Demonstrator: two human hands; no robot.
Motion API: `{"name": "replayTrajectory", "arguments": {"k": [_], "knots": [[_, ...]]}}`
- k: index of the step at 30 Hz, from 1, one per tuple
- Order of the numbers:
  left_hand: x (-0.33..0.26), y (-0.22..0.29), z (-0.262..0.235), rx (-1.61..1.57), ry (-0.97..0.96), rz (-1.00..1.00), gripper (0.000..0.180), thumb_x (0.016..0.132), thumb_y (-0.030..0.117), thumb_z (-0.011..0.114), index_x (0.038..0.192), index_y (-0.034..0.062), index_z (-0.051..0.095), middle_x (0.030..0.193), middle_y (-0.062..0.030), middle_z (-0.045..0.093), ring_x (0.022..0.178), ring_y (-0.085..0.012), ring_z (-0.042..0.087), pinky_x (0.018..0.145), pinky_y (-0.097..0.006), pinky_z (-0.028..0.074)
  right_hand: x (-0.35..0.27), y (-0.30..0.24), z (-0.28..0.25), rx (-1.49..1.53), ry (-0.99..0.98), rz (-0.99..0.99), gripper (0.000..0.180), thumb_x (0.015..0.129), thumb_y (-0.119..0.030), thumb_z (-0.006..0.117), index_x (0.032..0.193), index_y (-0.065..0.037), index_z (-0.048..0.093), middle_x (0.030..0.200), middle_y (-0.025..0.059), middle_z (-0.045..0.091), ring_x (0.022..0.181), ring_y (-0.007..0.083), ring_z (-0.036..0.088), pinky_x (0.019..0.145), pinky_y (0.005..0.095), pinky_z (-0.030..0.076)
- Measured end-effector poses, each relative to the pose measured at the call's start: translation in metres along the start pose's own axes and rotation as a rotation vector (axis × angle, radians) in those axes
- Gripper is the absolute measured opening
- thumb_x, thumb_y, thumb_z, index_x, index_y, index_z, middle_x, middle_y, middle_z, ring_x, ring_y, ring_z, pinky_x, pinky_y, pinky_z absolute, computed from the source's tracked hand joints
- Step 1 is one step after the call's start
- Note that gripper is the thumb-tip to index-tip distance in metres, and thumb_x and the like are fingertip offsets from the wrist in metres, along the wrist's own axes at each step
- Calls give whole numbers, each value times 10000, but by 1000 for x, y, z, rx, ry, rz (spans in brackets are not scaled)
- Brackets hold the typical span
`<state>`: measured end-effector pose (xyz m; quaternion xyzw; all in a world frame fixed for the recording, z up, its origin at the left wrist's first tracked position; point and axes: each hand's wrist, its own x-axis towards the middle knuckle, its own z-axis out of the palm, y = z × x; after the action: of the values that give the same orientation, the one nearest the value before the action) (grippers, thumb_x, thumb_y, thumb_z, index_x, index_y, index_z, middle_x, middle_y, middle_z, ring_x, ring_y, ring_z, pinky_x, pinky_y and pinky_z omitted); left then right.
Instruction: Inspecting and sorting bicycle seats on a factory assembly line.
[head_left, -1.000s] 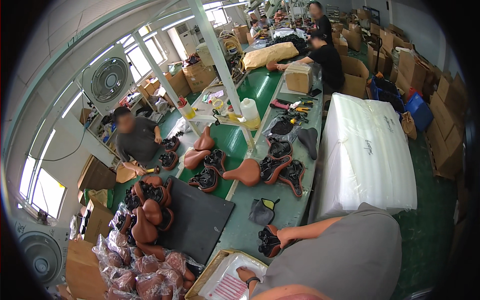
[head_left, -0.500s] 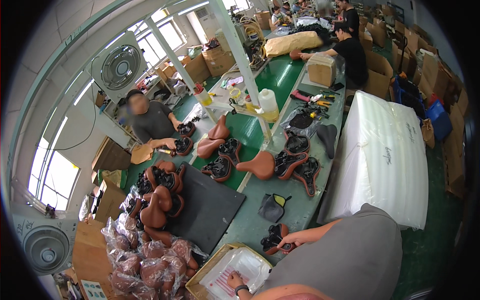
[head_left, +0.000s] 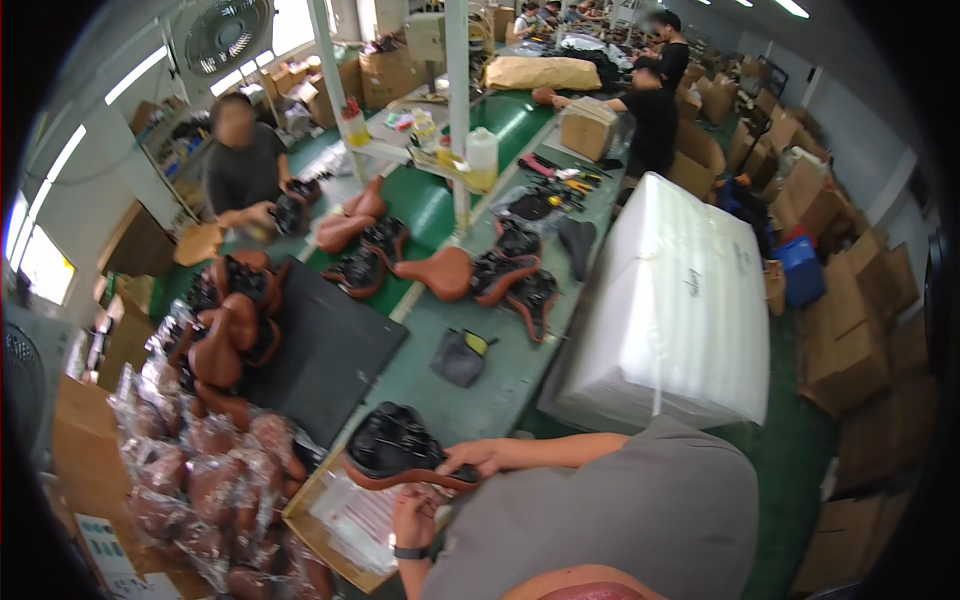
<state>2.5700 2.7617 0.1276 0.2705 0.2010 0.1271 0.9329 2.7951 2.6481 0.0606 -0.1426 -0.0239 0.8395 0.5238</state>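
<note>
A brown bicycle saddle (head_left: 395, 445) with a black underside facing up is held above the end of the bench. My right hand (head_left: 475, 457) is closed around its narrow nose. Just below the saddle's edge is my left hand (head_left: 412, 512), with a dark band on the wrist and fingers curled. What it holds, if anything, is partly hidden and blurred. An open carton (head_left: 318, 535) under the saddle contains clear plastic bags (head_left: 355, 515) with red print, next to my left hand.
Bagged saddles (head_left: 215, 480) and bare saddles (head_left: 222, 345) pile up on the left beside a black mat (head_left: 320, 350). More saddles (head_left: 440, 272) lie mid-bench near a grey pouch (head_left: 462, 357). A large white foam bundle (head_left: 670, 310) stands right. Co-workers sit across and farther along.
My right hand has lifted the saddle from the bench and brought it left over the carton. My left hand has risen from the bags toward the saddle. The head view has shifted.
</note>
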Motion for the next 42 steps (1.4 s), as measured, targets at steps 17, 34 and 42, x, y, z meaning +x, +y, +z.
{"name": "replayTrajectory", "arguments": {"k": [17, 34, 42], "knots": [[-85, 74, -39, 136, 527, 331, 202, 1095, 240, 696, 1051, 50, 751, 867, 53, 682, 700, -39, 557, 571, -259, 427, -20, 71, 146, -929, 363, -282, 795, 777, 20, 897, 1477, -38, 524, 1135, 117, 785, 956, 161, 732, 754, 346, 598], [-167, 84, -3, 1319, 342, 1005, 308, 938, 110, 759, 1232, 176, 825, 744, -61, 583, 637, -220, 614, 574, -379, 473, 59, 119, 118, -780, 643, -229, 860, 918, 21, 775, 1653, -37, 333, 1347, 244, 660, 1059, 371, 730, 863, 481, 650], [-142, 70, -69, 383, 278, 295, 502, 1130, 298, 661, 1526, 1, 576, 1066, -51, 670, 962, -127, 630, 870, -291, 538, 85, 90, 135, -904, 752, -531, 449, 1091, -82, 593, 1517, 25, 498, 1217, 199, 738, 1068, 292, 749, 968, 436, 620]]}}
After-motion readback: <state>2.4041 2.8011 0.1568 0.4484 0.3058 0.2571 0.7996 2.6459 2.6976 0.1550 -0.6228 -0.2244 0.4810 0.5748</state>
